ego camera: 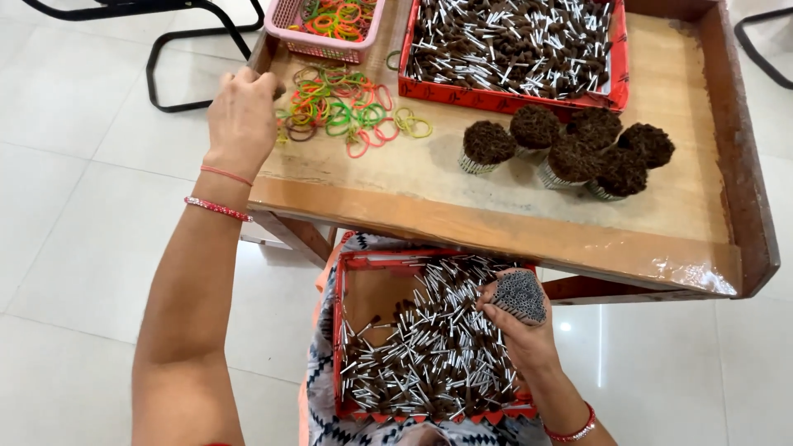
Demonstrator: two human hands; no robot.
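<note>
While my right hand (519, 318) grips a gathered bundle (520, 295) lower centre, my left hand (241, 116), fingers curled, reaches the rubber bands (347, 106) upper left. Six finished bundles (570, 149) stand on the table (429, 177); many loose sticks (429, 347) fill the lap tray (340, 330).

Bare arms — red thread and beaded bangle on left wrist (221, 192); red bangle on right wrist (570, 431).

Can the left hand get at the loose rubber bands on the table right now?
Probably yes: the left hand is already at the edge of the loose rubber bands on the wooden table, with nothing between them.
</note>
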